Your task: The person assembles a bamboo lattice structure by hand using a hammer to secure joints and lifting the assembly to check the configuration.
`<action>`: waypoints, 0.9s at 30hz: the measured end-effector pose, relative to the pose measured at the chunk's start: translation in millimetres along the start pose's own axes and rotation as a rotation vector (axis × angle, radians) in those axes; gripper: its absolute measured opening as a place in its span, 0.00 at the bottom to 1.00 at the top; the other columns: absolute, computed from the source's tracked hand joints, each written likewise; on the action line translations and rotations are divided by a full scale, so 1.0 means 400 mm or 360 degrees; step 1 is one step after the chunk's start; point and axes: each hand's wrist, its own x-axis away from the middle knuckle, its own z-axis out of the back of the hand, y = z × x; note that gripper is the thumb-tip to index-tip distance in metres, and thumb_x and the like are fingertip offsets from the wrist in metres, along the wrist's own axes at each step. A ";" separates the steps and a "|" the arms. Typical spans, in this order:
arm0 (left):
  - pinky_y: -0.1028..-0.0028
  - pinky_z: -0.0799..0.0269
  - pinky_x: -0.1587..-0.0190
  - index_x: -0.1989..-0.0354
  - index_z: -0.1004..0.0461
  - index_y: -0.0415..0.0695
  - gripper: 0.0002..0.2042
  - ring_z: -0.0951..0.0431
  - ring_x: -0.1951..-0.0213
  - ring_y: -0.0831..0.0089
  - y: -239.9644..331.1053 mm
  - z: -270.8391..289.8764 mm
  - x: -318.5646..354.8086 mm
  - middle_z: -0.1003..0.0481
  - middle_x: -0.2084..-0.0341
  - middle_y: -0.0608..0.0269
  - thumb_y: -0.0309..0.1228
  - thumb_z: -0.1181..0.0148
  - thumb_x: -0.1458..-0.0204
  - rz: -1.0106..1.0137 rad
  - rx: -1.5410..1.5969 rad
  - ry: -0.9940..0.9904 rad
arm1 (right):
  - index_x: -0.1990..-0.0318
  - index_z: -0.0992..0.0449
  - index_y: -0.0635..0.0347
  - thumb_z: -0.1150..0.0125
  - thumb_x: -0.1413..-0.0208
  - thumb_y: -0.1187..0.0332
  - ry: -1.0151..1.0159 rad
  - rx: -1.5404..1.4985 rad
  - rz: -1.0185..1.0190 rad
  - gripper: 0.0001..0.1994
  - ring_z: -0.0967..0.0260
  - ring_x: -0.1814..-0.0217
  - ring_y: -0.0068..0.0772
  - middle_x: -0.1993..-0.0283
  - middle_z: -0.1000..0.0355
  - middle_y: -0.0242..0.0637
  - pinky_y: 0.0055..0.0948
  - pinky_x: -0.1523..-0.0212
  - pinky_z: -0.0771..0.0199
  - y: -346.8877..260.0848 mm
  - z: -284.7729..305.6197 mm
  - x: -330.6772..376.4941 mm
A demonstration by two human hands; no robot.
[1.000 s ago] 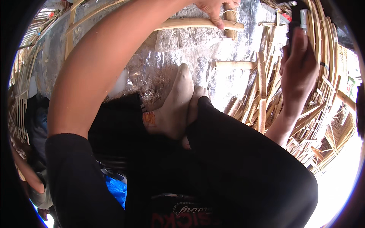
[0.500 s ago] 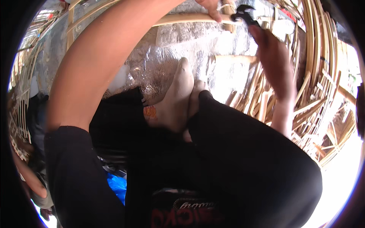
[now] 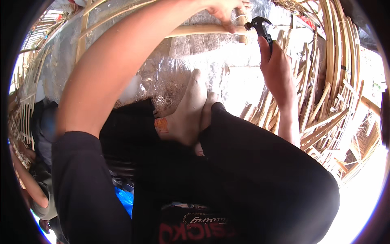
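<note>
Up top: left hand (image 3: 222, 11) reaches far forward, fingers curled down onto pale wooden slat (image 3: 203, 30), pinching something small at its right end; what exactly, cannot tell. Right hand (image 3: 277, 69) closed around black handle of claw hammer (image 3: 261, 27), head raised just right of left fingertips, close to slat end, not touching it. Slat lies crosswise over silvery sheet (image 3: 183, 73). Bare feet (image 3: 191, 110) below slat, between both arms. Stacked bent wooden strips (image 3: 329, 81) at right.

No packages, signs or screens show; only red and white printed lettering on the person's black shirt (image 3: 195, 227).
</note>
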 end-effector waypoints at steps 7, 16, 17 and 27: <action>0.62 0.26 0.49 0.45 0.25 0.44 0.35 0.22 0.51 0.55 0.047 0.005 -0.050 0.22 0.50 0.46 0.39 0.20 0.66 0.0433 0.0067 -0.0284 | 0.66 0.30 0.62 0.56 0.28 0.53 0.0131 0.0068 -0.0188 0.21 0.43 0.88 0.26 0.85 0.36 0.36 0.32 0.87 0.46 0.066 -0.023 0.009; 0.65 0.36 0.34 0.38 0.30 0.40 0.40 0.35 0.35 0.56 0.028 0.002 0.009 0.39 0.32 0.48 0.35 0.22 0.64 0.0137 -0.0086 0.0008 | 0.65 0.32 0.66 0.57 0.29 0.52 0.0084 -0.0181 -0.0043 0.23 0.27 0.81 0.58 0.80 0.27 0.56 0.45 0.85 0.34 0.028 -0.081 -0.001; 0.66 0.40 0.31 0.39 0.29 0.39 0.39 0.39 0.32 0.57 0.043 -0.035 0.003 0.39 0.32 0.48 0.37 0.22 0.64 0.0092 -0.0428 0.0024 | 0.65 0.30 0.65 0.54 0.29 0.55 0.0373 0.0073 0.0174 0.20 0.27 0.84 0.50 0.81 0.26 0.50 0.42 0.85 0.32 0.041 -0.075 -0.004; 0.61 0.24 0.56 0.47 0.22 0.44 0.34 0.20 0.57 0.57 0.011 0.005 0.024 0.20 0.56 0.49 0.43 0.20 0.65 0.0275 -0.0059 -0.0002 | 0.62 0.31 0.60 0.59 0.28 0.51 0.0780 -0.0468 -0.0137 0.20 0.27 0.80 0.35 0.76 0.26 0.40 0.27 0.86 0.38 0.024 -0.052 0.006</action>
